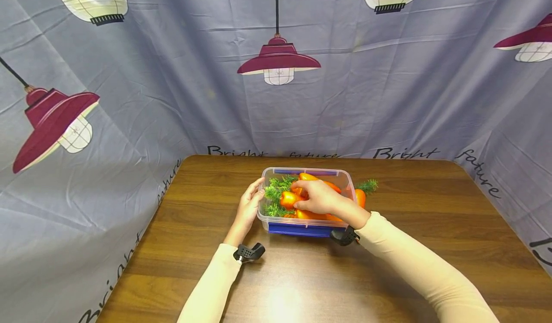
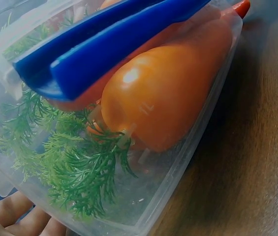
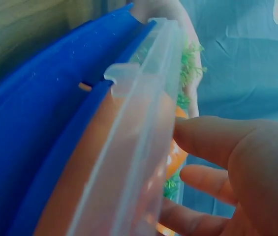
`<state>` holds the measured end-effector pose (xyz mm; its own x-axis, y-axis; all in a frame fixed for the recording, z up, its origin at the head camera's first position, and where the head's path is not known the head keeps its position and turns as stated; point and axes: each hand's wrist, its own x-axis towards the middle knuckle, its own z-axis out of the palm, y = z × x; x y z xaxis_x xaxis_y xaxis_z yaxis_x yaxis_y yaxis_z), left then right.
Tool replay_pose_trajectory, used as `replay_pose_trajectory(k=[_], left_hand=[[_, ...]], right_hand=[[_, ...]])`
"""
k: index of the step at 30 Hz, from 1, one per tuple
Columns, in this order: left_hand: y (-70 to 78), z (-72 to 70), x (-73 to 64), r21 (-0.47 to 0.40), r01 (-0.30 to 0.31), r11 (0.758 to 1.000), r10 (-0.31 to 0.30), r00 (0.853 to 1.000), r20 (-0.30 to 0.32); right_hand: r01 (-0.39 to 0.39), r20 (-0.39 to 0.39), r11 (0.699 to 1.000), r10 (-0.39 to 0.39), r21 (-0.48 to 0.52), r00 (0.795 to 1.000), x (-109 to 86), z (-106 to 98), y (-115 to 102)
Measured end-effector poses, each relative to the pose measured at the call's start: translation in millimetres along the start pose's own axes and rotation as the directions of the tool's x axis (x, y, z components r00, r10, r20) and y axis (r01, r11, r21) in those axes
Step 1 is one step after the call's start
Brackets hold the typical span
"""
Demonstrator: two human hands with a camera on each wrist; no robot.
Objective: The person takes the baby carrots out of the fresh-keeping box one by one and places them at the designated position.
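A clear plastic food container (image 1: 265,224) with blue side clips stands on the table, holding several orange toy carrots with green leafy tops (image 2: 79,162). My left hand (image 1: 249,205) rests against the container's left end, its fingers (image 2: 11,211) along the outside wall. Reaching over the front rim, my right hand (image 1: 319,197) has its thumb and fingers around a carrot (image 1: 288,200) inside, near the leafy end. In the right wrist view the thumb (image 3: 207,137) is close to the rim, which partly hides the carrots.
Another carrot (image 1: 360,198) with a green top lies on the wooden table (image 1: 405,208) just right of the container. A blue clip (image 1: 302,230) hangs along the container's front. A grey curtain (image 1: 345,102) printed with lamps stands behind the table.
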<state>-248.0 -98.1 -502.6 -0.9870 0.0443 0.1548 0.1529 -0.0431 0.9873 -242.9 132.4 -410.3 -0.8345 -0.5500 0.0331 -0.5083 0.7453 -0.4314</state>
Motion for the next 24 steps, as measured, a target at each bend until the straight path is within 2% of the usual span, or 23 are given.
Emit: replay_pose_trajectory(k=[10,19,24], left_hand=[[2.8,0.9,-1.9,-0.005,-0.003,1.000,0.003,1.000,0.007],[3.6,0.8,-2.5,-0.010,0.002,1.000,-0.002,1.000,0.007],[3.9,0.7,-2.9,-0.004,0.004,1.000,-0.004,1.000,0.009]], right_hand=[[-0.080,-0.044,0.988,0.075,-0.132,0.996,3.6,10,-14],[-0.149,-0.043,0.973,0.143,-0.177,0.989,8.1,17,-19],[-0.173,-0.052,0.973,0.167,-0.152,0.985,7.4,20,-19]])
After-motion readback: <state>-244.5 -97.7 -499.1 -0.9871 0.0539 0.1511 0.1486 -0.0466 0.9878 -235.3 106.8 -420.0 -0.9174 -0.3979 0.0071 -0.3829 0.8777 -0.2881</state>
